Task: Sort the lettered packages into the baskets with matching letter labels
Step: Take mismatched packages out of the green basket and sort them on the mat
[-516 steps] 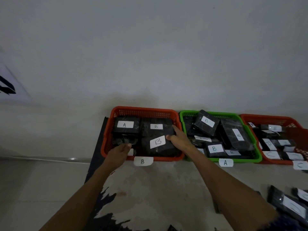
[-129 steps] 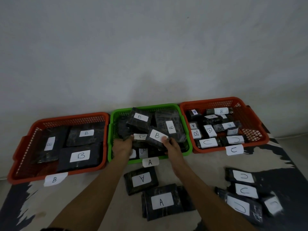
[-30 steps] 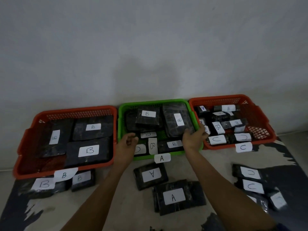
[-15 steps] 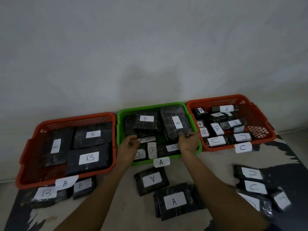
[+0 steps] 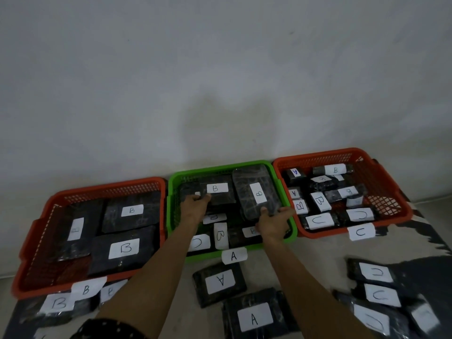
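Three baskets stand along the wall: a red basket labelled B at left, a green basket labelled A in the middle, a red basket labelled C at right. All hold black wrapped packages with white letter labels. My right hand grips the near end of a large B package lying in the green basket. My left hand holds the left edge of another B package there. Smaller B and C packages lie beneath them.
On the surface in front lie two A packages, several C packages at right and B packages at left beside the B basket. A plain wall rises right behind the baskets.
Both hands reached deeper into the green basket. My right hand closed on the near end of the large B package and my left hand moved up onto the other B package.
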Tool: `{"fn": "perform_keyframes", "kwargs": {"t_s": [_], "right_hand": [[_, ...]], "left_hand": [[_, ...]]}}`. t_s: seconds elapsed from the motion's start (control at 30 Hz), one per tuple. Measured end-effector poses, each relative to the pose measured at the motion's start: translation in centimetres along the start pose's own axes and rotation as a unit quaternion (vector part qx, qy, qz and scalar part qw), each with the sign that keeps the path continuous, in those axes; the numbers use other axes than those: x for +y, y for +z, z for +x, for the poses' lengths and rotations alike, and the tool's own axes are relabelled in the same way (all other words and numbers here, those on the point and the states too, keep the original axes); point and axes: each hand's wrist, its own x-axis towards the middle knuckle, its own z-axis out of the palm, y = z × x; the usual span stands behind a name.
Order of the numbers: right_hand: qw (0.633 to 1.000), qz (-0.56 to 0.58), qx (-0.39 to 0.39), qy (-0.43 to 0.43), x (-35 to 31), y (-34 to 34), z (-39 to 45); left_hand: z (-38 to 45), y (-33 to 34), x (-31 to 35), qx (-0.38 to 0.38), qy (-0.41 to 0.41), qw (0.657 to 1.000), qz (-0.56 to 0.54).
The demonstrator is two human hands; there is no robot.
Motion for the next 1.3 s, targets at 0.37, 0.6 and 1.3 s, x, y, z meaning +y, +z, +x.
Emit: {"fn": "perform_keyframes", "kwargs": {"t_s": [0.37, 0.6, 1.3], "right_hand": [[0.998, 0.033, -0.005, 0.057, -0.6, -0.6, -0.3], [0.991, 0.127, -0.037, -0.003, -0.7, -1.2, -2.8], [0.903, -0.043, -0.428, -0.02, 6.3, 7.5, -23.3]], "left_hand": [[-2.1, -0.4, 0.1, 0.005, -0.004, 0.996, -0.088], [-5.5, -6.7, -0.8, 0.041, 0.033, 0.975, -0.217], [-18.6, -30.9, -25.2, 0.376, -0.097, 0.858, -0.338]]}}
